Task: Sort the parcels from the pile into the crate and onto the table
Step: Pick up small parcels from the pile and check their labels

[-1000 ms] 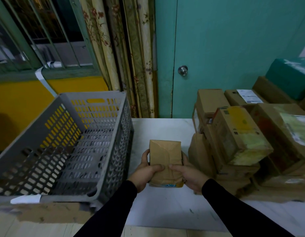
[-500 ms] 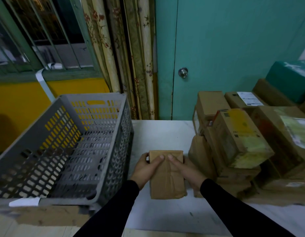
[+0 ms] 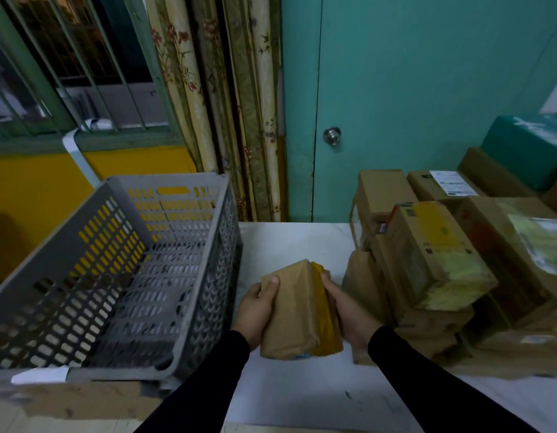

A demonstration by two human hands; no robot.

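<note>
Your left hand point(image 3: 255, 310) and right hand point(image 3: 349, 310) grip a brown parcel point(image 3: 297, 310) over the table point(image 3: 286, 245), between the grey crate point(image 3: 115, 270) and the box pile point(image 3: 442, 260) just beside your right hand

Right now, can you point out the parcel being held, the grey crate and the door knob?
Brown paper parcel point(image 3: 297, 310): head view, on its top face between both hands.
Grey crate point(image 3: 230, 245): head view, on its perforated right wall.
Door knob point(image 3: 332, 135): head view, on the round metal knob.
</note>
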